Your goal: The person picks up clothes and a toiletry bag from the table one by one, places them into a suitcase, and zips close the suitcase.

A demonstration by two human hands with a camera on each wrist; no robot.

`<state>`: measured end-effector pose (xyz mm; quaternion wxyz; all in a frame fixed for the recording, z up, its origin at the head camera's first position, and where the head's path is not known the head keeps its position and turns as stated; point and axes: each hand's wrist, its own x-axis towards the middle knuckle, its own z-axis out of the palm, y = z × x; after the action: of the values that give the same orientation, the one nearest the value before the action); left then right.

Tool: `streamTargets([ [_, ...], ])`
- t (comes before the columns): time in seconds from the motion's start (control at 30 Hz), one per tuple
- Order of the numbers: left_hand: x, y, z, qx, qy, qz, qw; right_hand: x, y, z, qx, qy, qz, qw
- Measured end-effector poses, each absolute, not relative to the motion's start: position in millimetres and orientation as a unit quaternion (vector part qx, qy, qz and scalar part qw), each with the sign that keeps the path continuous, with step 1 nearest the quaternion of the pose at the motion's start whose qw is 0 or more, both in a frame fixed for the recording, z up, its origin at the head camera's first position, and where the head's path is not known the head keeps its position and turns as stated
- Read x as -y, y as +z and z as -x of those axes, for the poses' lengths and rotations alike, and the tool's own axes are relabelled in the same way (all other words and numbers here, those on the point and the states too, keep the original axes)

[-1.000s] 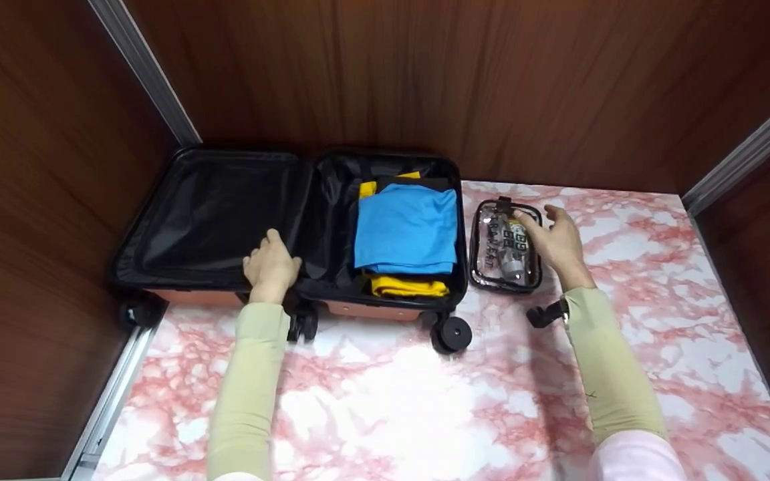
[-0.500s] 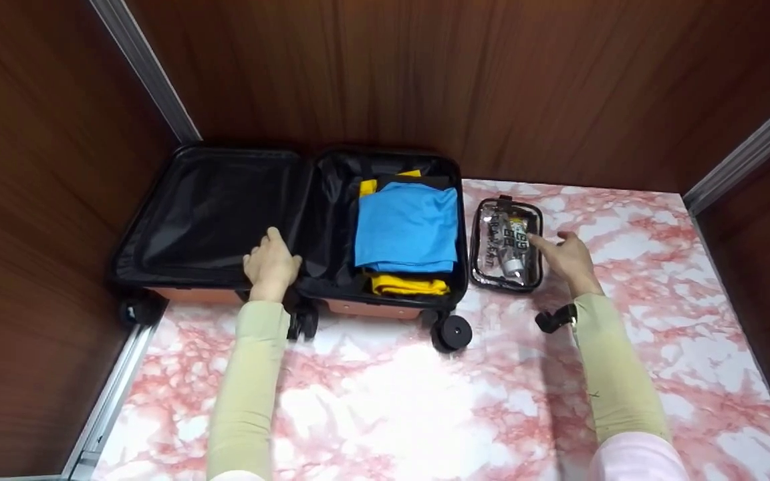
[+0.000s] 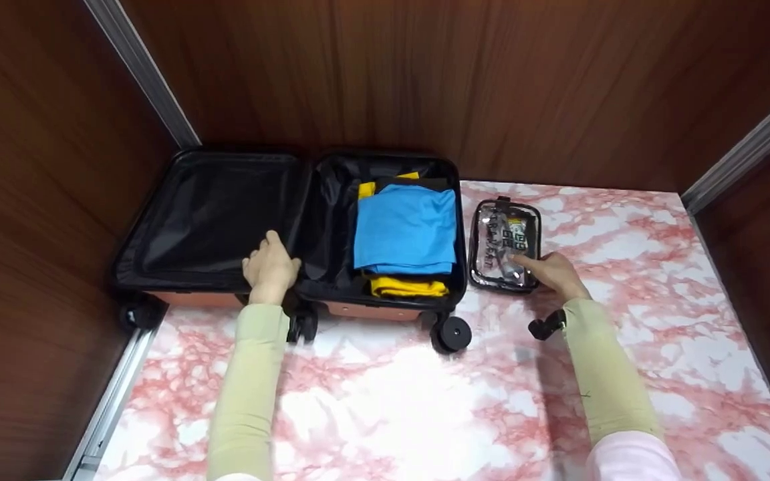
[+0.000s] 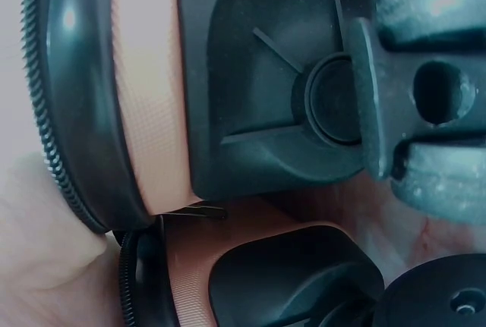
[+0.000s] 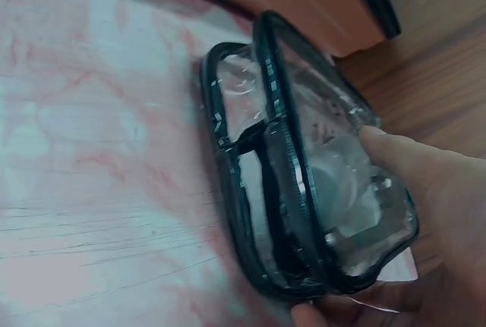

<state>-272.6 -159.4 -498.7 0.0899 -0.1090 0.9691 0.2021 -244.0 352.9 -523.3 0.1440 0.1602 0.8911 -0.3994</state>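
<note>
My right hand [image 3: 555,272] grips the near right edge of a clear pouch [image 3: 485,247] with black trim. In the right wrist view, its thumb lies on the clear top while the fingers go underneath, and the pouch [image 5: 334,183] stands tilted. A tube and other small items show through the plastic. My left hand [image 3: 271,266] rests on the middle edge of an open suitcase [image 3: 218,207], where the two halves meet. Seen from the left wrist, that hand [image 4: 45,251] lies against the zip edges.
Folded blue cloth [image 3: 405,230] lies over yellow cloth [image 3: 408,287] in the right half of the suitcase. Black wheels [image 3: 452,334] stick out from its near side. Dark wood panels [image 3: 392,80] rise behind and at both sides of the marbled surface [image 3: 385,401].
My right hand has moved from above the pouch's far right part, back off its right side, then onto its near right edge, gripping it. The left hand stays in place.
</note>
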Motion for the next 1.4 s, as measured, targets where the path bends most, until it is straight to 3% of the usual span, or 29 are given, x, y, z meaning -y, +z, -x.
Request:
streamTargets([
  [0.47,159.6,-499.4,271.7,-0.969,0.205,0.107,0.086,-346.9,-532.3,244.7,-0.906,-0.371,-0.162,0.125],
  [1.4,159.0,-499.0,271.6,-0.969,0.205,0.112,0.085,-343.8,-549.4,248.0,-0.856,-0.481,-0.151,0.12],
])
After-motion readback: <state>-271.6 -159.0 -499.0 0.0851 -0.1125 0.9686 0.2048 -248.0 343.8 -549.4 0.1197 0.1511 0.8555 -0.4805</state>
